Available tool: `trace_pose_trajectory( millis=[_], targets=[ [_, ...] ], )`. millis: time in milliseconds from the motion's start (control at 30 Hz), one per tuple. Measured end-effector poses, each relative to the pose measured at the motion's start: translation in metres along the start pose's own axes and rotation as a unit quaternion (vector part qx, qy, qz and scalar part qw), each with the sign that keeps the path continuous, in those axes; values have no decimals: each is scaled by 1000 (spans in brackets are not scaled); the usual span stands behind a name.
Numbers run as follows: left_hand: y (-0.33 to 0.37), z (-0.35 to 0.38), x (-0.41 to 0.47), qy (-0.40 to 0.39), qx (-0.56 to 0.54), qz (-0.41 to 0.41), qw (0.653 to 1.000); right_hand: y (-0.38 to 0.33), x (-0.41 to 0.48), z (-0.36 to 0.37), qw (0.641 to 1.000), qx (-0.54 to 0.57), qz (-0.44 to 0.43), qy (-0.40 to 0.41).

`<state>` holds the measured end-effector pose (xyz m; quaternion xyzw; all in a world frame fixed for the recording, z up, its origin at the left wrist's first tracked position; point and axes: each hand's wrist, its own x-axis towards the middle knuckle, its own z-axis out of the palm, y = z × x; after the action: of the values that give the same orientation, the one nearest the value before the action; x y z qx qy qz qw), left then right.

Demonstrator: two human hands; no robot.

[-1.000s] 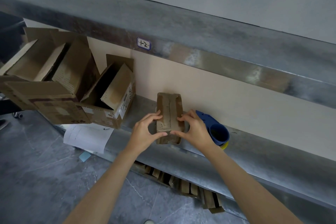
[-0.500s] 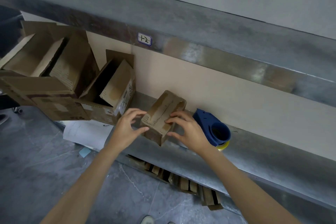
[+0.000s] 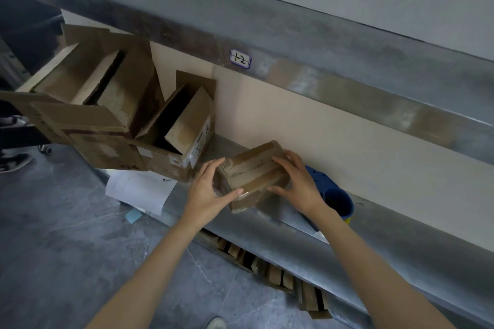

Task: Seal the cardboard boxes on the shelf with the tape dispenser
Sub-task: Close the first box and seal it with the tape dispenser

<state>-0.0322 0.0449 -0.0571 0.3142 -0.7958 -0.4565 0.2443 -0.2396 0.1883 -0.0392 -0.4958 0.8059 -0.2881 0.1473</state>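
Round it swings: the small cardboard box (image 3: 254,173), end-on to the wall a second ago, now lies slanted across the centre of the frame, on or just over the metal shelf (image 3: 401,243); I cannot tell which. The left hand (image 3: 208,189) clamps its lower-left end, thumb on the near edge, fingers curled over the top. The right hand (image 3: 296,181) grips the upper-right end, fingers spread. The blue tape dispenser (image 3: 324,184) sits just right of that wrist, untouched. A big open box (image 3: 88,104) and a smaller open box (image 3: 184,131) stand at left.
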Motion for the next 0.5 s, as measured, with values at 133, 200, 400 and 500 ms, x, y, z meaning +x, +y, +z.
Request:
trace_pose_trajectory(
  millis=[133, 200, 400, 500],
  targets=[
    [-2, -2, 12, -25, -35, 2, 999, 4, -10, -2, 998, 29, 12, 58],
    [-3, -1, 17, -32, -39, -17, 999, 5, -18, 1, 996, 36, 8, 80],
    [11, 16, 27, -17, -14, -17, 1000, -2, -29, -1, 997, 34, 29, 69],
    [14, 28, 36, -3, 9, -1, 1000, -5, -23, -1, 991, -31, 47, 119]
  ],
)
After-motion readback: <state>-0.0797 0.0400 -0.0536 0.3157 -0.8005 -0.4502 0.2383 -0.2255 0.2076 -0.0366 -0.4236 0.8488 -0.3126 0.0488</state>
